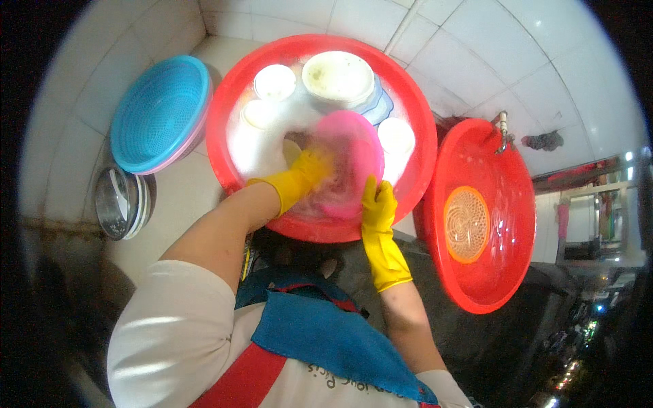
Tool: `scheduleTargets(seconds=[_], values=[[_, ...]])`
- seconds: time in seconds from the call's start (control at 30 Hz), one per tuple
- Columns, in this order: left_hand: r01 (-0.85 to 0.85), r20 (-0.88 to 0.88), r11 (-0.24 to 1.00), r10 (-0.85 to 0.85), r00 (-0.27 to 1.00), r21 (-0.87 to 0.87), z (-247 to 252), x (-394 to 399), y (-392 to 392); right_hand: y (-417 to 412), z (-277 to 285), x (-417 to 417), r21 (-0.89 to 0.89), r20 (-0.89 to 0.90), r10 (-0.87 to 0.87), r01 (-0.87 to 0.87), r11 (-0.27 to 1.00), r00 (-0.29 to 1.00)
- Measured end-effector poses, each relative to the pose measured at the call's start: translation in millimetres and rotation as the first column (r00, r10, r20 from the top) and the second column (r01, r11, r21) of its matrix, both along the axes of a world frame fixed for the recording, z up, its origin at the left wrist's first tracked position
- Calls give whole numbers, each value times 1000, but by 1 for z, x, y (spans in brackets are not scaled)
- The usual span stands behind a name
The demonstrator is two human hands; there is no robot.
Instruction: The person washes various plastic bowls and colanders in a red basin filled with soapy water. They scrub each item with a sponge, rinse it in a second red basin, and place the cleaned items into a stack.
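Observation:
A large red plastic basin [326, 232] of foamy water stands before me. My right hand [379, 196], in a yellow rubber glove, grips the lower right rim of a pink plastic basin [375, 148] tilted in the suds. My left hand [308, 168], gloved too and blurred, is at the pink basin's left side; whether its fingers hold anything is unclear. Close to it a pale round piece [292, 152] shows at the water. Stacked white plates [338, 76] sit at the back, above blue-edged dishes [380, 107]. White bowls [274, 82] are at the back left, and another white bowl [396, 135] is at the right.
On the left are nested blue and pink colanders [162, 115] and stacked metal bowls [116, 201] with a white spoon [120, 196]. At right, a second red basin [515, 250] holds water and an orange strainer basket [467, 224], below a wall tap [504, 135]. White tiled walls stand behind.

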State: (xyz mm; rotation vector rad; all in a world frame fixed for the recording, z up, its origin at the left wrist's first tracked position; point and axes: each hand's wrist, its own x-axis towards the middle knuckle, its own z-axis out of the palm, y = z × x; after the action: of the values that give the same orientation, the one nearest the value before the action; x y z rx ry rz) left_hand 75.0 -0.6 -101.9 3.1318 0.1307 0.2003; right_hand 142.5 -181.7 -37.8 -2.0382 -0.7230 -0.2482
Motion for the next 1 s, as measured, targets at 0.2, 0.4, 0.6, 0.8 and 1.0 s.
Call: scheduleTargets(seconds=[0.2,0.4,0.6,0.8,1.0], values=[[-36,-149,771,-76,986,-635,-1,3,-52,3,3,6,-2,68,24,-24,1000,997],[205,-12,880,-232,973,-429,48,-32,-31,2,66,35,-189,522,334,-276,943,785],[-278,65,556,518,853,-784,82,-73,54,-2,141,74,-293,696,443,-340,893,564],[51,81,86,396,915,-995,138,-90,85,40,138,72,72,537,400,-513,855,742],[-121,-196,-157,662,723,-980,98,-132,111,68,46,46,-315,-320,351,-448,836,880]])
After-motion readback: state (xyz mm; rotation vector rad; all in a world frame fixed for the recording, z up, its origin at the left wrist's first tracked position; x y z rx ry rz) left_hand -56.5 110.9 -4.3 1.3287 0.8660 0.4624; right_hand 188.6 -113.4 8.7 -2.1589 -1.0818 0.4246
